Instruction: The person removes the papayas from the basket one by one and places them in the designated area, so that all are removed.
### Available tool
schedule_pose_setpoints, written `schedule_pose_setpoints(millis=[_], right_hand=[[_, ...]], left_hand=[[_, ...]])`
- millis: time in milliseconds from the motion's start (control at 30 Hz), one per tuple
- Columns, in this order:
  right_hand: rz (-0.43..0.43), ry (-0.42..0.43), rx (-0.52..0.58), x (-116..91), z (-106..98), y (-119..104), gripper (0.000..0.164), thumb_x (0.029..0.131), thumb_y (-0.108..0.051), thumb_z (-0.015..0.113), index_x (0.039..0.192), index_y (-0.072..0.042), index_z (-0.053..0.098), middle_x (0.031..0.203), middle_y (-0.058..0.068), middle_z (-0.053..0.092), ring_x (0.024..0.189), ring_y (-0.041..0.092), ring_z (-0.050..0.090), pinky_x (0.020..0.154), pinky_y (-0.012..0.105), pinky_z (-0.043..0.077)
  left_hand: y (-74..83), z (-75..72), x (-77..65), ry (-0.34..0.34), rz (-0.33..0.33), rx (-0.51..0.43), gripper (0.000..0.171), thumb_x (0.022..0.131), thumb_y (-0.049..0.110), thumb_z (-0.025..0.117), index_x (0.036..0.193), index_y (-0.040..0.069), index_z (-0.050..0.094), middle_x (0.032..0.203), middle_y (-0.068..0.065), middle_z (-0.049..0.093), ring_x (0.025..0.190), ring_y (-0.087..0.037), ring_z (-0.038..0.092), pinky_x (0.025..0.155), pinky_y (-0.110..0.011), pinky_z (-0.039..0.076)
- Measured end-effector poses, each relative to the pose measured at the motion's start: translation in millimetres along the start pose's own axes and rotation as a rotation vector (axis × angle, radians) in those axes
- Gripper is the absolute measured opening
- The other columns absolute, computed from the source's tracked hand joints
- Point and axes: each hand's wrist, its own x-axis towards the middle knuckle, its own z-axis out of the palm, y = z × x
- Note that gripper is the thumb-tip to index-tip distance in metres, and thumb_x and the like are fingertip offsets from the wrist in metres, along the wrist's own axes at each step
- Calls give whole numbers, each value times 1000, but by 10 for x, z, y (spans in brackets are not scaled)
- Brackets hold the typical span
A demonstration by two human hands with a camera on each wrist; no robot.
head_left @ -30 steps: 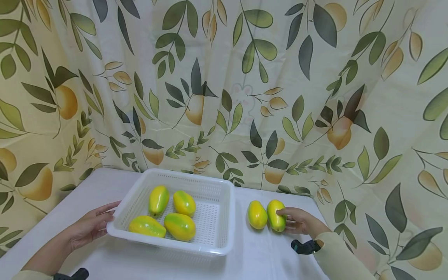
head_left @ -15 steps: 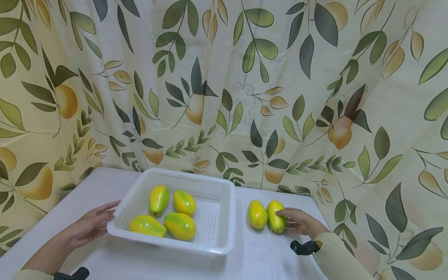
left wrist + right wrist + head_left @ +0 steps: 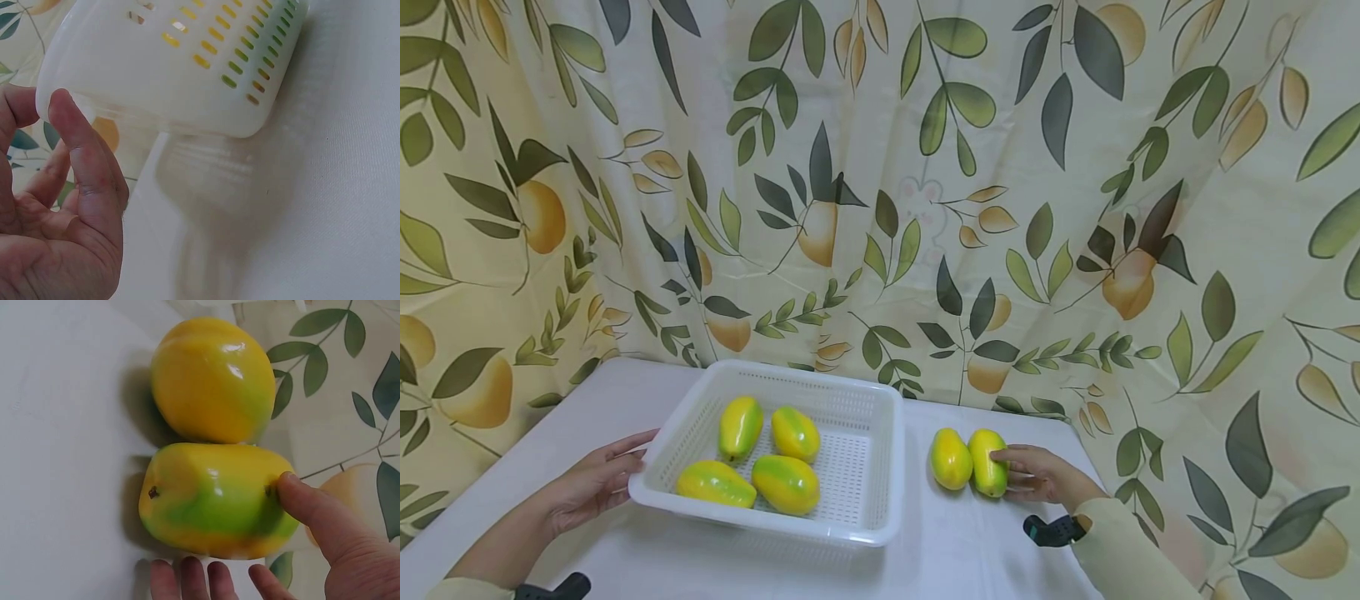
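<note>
A white plastic basket (image 3: 865, 467) on the table holds several glossy yellow-green papayas (image 3: 786, 485). My left hand (image 3: 597, 483) pinches its rim at the left end; the left wrist view shows the thumb and a finger (image 3: 78, 134) on either side of the rim. To the right of the basket, two more papayas lie side by side. My right hand (image 3: 1041, 473) holds the outer papaya (image 3: 206, 500), its thumb (image 3: 306, 500) on the fruit and its other fingertips right at the edge. The other papaya (image 3: 212, 381) lies against it on the basket side.
A white cloth (image 3: 947, 550) covers the table. A curtain (image 3: 880, 275) printed with leaves and fruit hangs behind the table and on both sides. Dark straps (image 3: 1056, 529) sit at both wrists.
The outer papaya has shifted slightly left and rolled a little under my right hand, closing up to the other papaya. My left hand and the basket stay in place.
</note>
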Motion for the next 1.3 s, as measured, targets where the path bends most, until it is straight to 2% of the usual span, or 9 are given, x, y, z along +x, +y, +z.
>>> schedule_pose_setpoints(millis=[233, 433, 667, 1000, 1300], right_hand=[[-19, 9, -56, -49, -67, -39, 77, 93, -31, 66, 148, 4, 26, 144, 31, 32, 126, 45, 43, 102, 51, 50], [-53, 44, -77, -132, -128, -140, 87, 93, -34, 66, 151, 6, 16, 147, 33, 29, 131, 46, 39, 109, 52, 43], [-116, 31, -130, -251, -105, -298, 85, 95, -35, 62, 151, 8, 15, 151, 34, 27, 136, 47, 35, 110, 52, 43], [-271, -36, -217, -490, 211, -555, 80, 96, -32, 62, 150, 9, 22, 150, 31, 33, 134, 47, 41, 110, 53, 42], [-319, -69, -201, -631, 538, -737, 77, 93, -31, 67, 148, 8, 29, 147, 30, 40, 132, 45, 46, 107, 51, 45]], left_hand=[[-1, 3, -5, -4, 0, -11, 36, 99, 11, 51, 111, 44, 60, 110, 13, 66, 102, -18, 69, 90, -39, 58], [7, 3, -11, -9, 1, -21, 37, 99, 11, 51, 112, 44, 61, 111, 13, 66, 102, -18, 69, 91, -39, 57], [5, 10, -19, 7, 1, -12, 36, 99, 11, 52, 111, 43, 62, 109, 13, 66, 101, -18, 70, 90, -40, 58], [-2, 6, -25, 8, 0, -19, 37, 99, 10, 52, 110, 44, 63, 109, 13, 66, 101, -19, 70, 90, -39, 58], [-9, 0, -2, 20, 0, -9, 35, 99, 12, 53, 111, 44, 62, 109, 15, 66, 102, -17, 69, 90, -39, 58]])
